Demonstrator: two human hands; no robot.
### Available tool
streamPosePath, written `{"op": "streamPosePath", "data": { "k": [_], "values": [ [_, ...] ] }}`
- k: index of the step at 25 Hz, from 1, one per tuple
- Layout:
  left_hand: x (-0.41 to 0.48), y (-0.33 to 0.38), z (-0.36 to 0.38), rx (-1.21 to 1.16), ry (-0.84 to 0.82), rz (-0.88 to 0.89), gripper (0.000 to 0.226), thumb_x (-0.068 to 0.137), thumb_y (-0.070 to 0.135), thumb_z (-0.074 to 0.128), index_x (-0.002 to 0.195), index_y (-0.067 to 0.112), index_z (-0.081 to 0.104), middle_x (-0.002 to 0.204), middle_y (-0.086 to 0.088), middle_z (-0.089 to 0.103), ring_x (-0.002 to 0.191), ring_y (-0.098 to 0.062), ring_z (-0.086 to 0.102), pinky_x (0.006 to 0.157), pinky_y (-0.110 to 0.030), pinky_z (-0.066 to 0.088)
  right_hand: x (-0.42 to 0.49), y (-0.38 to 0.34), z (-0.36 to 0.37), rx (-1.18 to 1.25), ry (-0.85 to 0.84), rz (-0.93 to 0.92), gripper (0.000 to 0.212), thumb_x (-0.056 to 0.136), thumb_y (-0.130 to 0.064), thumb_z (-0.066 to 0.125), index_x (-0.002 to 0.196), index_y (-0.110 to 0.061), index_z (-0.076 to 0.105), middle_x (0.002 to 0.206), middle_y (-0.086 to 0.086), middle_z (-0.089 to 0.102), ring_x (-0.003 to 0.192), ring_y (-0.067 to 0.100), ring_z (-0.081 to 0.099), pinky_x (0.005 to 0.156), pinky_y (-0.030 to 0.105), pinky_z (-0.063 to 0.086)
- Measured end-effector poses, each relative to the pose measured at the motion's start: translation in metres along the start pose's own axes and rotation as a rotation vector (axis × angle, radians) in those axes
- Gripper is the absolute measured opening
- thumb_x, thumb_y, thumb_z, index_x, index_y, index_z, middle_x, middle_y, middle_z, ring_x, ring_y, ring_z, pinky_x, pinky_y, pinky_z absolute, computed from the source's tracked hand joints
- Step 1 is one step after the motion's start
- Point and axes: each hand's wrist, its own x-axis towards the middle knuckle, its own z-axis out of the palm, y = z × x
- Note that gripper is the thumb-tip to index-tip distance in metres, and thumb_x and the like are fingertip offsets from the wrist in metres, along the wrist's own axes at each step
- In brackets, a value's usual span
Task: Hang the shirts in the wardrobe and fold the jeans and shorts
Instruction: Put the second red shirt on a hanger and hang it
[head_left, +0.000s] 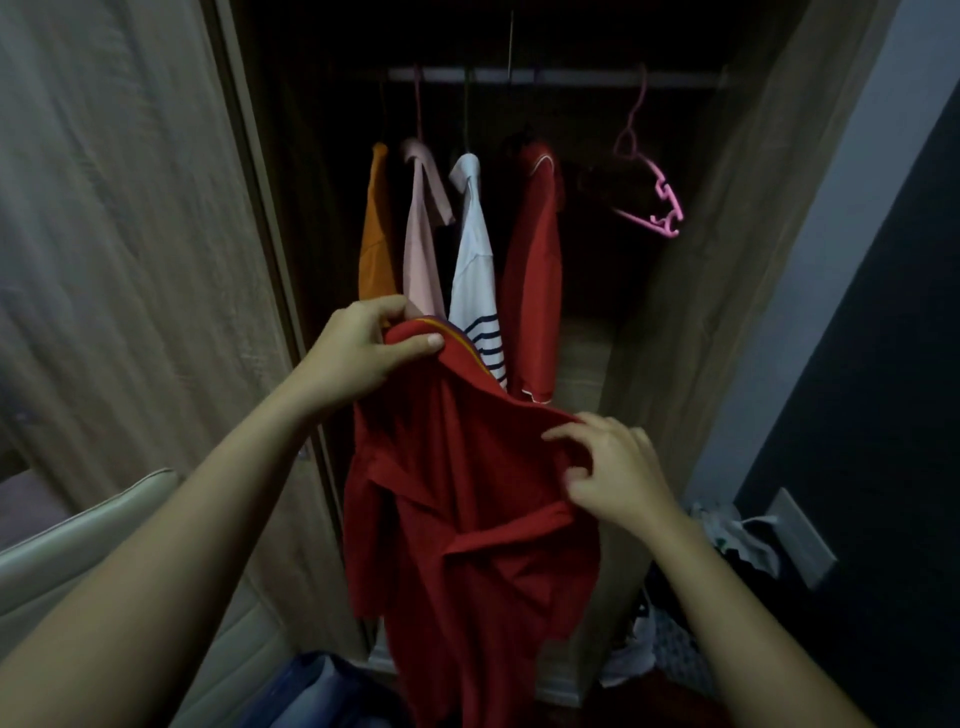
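Observation:
A red shirt (467, 519) hangs in front of the open wardrobe, held up by both hands. My left hand (363, 348) pinches its collar at the upper left. My right hand (613, 473) has its fingers curled on the shirt's upper right edge. On the rail (571, 77) behind hang an orange shirt (376, 234), a pink shirt (423, 234), a white striped shirt (475, 260) and another red shirt (535, 260). An empty pink hanger (652, 192) hangs at the rail's right end.
The wardrobe's wooden door (114, 234) stands at the left and its side wall (727, 260) at the right. A pile of clothes (675, 623) lies on the floor at lower right. Blue fabric (322, 691) shows at the bottom. A pale cushioned edge (78, 545) is at lower left.

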Motion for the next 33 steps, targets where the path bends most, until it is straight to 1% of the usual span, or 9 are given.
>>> {"op": "streamPosePath", "data": {
  "k": [3, 7, 11, 14, 18, 23, 27, 30, 33],
  "values": [
    [0.002, -0.005, 0.002, 0.002, 0.017, 0.044, 0.027, 0.078, 0.035, 0.074, 0.101, 0.026, 0.061, 0.095, 0.001, 0.065, 0.085, -0.010, 0.061, 0.074, -0.025, 0.050, 0.001, -0.002, 0.007, 0.162, 0.168, 0.037, 0.021, 0.077, -0.012, 0.063, 0.089, -0.025, 0.074, 0.091, -0.006, 0.065, 0.088, 0.019, 0.059, 0.079, 0.030, 0.047],
    [-0.004, -0.049, 0.003, 0.257, -0.364, 0.160, 0.046, 0.073, 0.017, 0.079, 0.112, 0.019, 0.054, 0.105, 0.003, 0.060, 0.090, -0.010, 0.057, 0.078, -0.011, 0.042, 0.011, 0.008, -0.012, 0.135, 0.329, 0.128, 0.049, 0.064, 0.011, 0.052, 0.081, -0.027, 0.077, 0.100, -0.006, 0.063, 0.090, 0.018, 0.052, 0.076, 0.025, 0.038],
    [-0.032, -0.116, 0.024, 0.307, -0.399, -0.066, 0.033, 0.066, 0.016, 0.068, 0.089, 0.027, 0.047, 0.096, -0.004, 0.056, 0.090, -0.021, 0.057, 0.069, -0.015, 0.039, 0.009, 0.009, -0.026, 0.062, 0.232, 0.166, 0.045, 0.068, 0.007, 0.050, 0.077, -0.029, 0.076, 0.095, -0.009, 0.068, 0.090, 0.021, 0.054, 0.081, 0.032, 0.047],
    [-0.044, -0.129, 0.041, 0.216, -0.394, -0.200, 0.037, 0.066, 0.010, 0.079, 0.072, 0.027, 0.046, 0.077, 0.003, 0.057, 0.072, -0.011, 0.053, 0.059, -0.013, 0.038, 0.004, 0.015, -0.027, 0.052, 0.117, 0.228, 0.038, 0.071, 0.004, 0.053, 0.068, -0.027, 0.075, 0.091, -0.005, 0.068, 0.090, 0.022, 0.060, 0.084, 0.036, 0.050],
    [-0.040, -0.122, 0.036, -0.022, -0.539, -0.127, 0.031, 0.065, 0.015, 0.084, 0.082, 0.026, 0.061, 0.082, 0.003, 0.064, 0.077, -0.003, 0.058, 0.073, -0.023, 0.048, 0.000, 0.028, -0.031, -0.005, 0.093, 0.237, 0.034, 0.075, 0.008, 0.054, 0.079, -0.016, 0.077, 0.098, 0.004, 0.068, 0.095, 0.024, 0.062, 0.089, 0.034, 0.048],
    [-0.026, -0.090, 0.020, -0.429, -0.510, -0.090, 0.047, 0.065, 0.042, 0.080, 0.103, 0.017, 0.068, 0.100, -0.007, 0.068, 0.091, -0.011, 0.063, 0.082, -0.023, 0.051, 0.002, 0.030, -0.035, -0.062, 0.150, 0.196, 0.036, 0.077, 0.000, 0.066, 0.111, -0.011, 0.068, 0.116, 0.007, 0.059, 0.106, 0.028, 0.058, 0.095, 0.040, 0.046],
    [-0.041, -0.092, 0.036, -0.384, -0.427, -0.056, 0.047, 0.068, 0.058, 0.073, 0.108, 0.036, 0.065, 0.103, -0.016, 0.062, 0.091, -0.011, 0.057, 0.083, -0.029, 0.046, -0.007, 0.033, -0.036, -0.104, 0.058, 0.175, 0.048, 0.072, 0.008, 0.058, 0.109, -0.020, 0.068, 0.119, -0.001, 0.059, 0.110, 0.023, 0.057, 0.093, 0.036, 0.047],
    [-0.038, -0.085, 0.031, -0.534, -0.211, -0.034, 0.012, 0.081, 0.037, 0.069, 0.092, 0.037, 0.071, 0.091, 0.010, 0.070, 0.085, 0.003, 0.060, 0.077, -0.012, 0.046, -0.007, 0.036, -0.047, 0.007, 0.166, 0.146, 0.043, 0.071, 0.015, 0.053, 0.091, -0.016, 0.075, 0.106, 0.003, 0.065, 0.099, 0.020, 0.061, 0.086, 0.034, 0.050],
    [-0.045, -0.077, 0.027, -0.946, -0.149, -0.186, 0.019, 0.070, 0.017, 0.070, 0.084, 0.027, 0.077, 0.082, 0.009, 0.072, 0.071, -0.001, 0.063, 0.066, -0.013, 0.051, -0.003, 0.032, -0.051, 0.078, 0.286, 0.142, 0.036, 0.077, 0.014, 0.055, 0.090, -0.011, 0.076, 0.101, 0.006, 0.065, 0.089, 0.014, 0.058, 0.079, 0.022, 0.045]
  ]
}}
